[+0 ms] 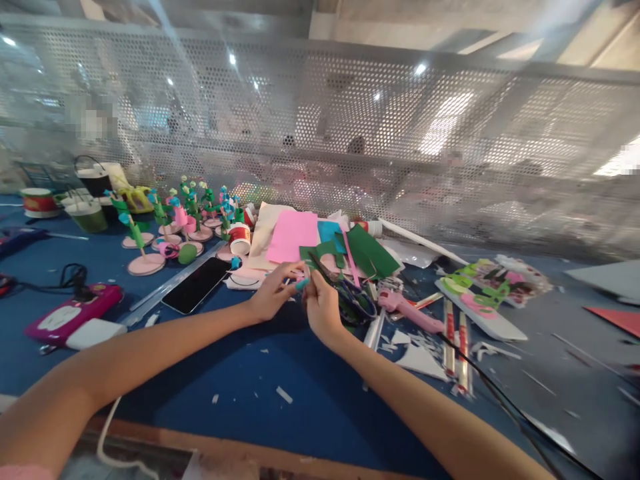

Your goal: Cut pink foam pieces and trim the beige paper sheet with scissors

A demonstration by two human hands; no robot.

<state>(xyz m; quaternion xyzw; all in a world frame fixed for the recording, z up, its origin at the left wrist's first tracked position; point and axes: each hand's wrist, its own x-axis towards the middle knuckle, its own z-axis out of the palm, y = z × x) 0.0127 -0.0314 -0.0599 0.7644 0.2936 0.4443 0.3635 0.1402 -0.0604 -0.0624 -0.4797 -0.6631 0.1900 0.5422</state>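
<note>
Over the middle of the blue table, my left hand (pixel 275 291) and my right hand (pixel 323 305) meet fingertip to fingertip, both pinching. Between them shows a small teal piece (pixel 303 284), with a bit of pink and white above it; its exact shape is too small to make out. Just beyond my fingers lie a pink sheet (pixel 294 236), a dark green sheet (pixel 371 253) and a blue scrap (pixel 330 235). Scissors with dark blue handles (pixel 371 308) rest right of my right hand, beside a pink glue gun (pixel 411 312).
Left of my hands lie a black phone (pixel 195 285) and a magenta power strip (pixel 75 315) with a white plug. Several small figures on pink round bases (pixel 146 264) stand behind. White foam scraps (pixel 423 361) and a foam block (pixel 480 313) lie right. Perforated metal panel (pixel 320 133) behind.
</note>
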